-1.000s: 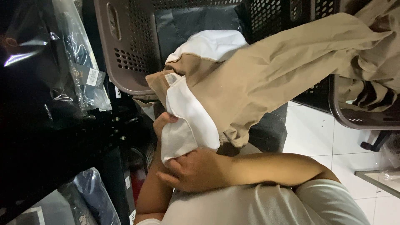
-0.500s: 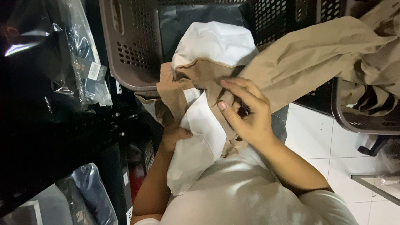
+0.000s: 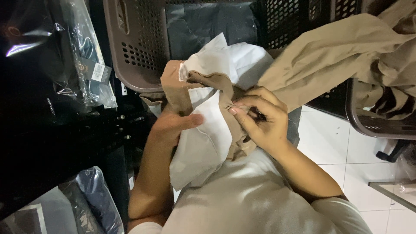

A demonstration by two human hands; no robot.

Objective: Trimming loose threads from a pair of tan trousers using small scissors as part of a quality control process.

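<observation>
Both hands clamped on the tan garment [image 3: 329, 56] w/ white lining. Left hand [image 3: 173, 125] grips the lining side, right hand [image 3: 260, 119] pinches the tan fold by the gray basket [image 3: 130, 56].

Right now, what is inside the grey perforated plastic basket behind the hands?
Inside the grey perforated plastic basket lies dark folded fabric. The white pocket lining of the tan garment covers its lower part; the basket's bottom is hidden.

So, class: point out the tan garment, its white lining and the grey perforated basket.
tan garment [image 3: 329, 56]: head view, on the broad cloth stretched rightward.
white lining [image 3: 203, 143]: head view, on the flat panel beside the thumb.
grey perforated basket [image 3: 136, 52]: head view, on its holed side wall.
</observation>
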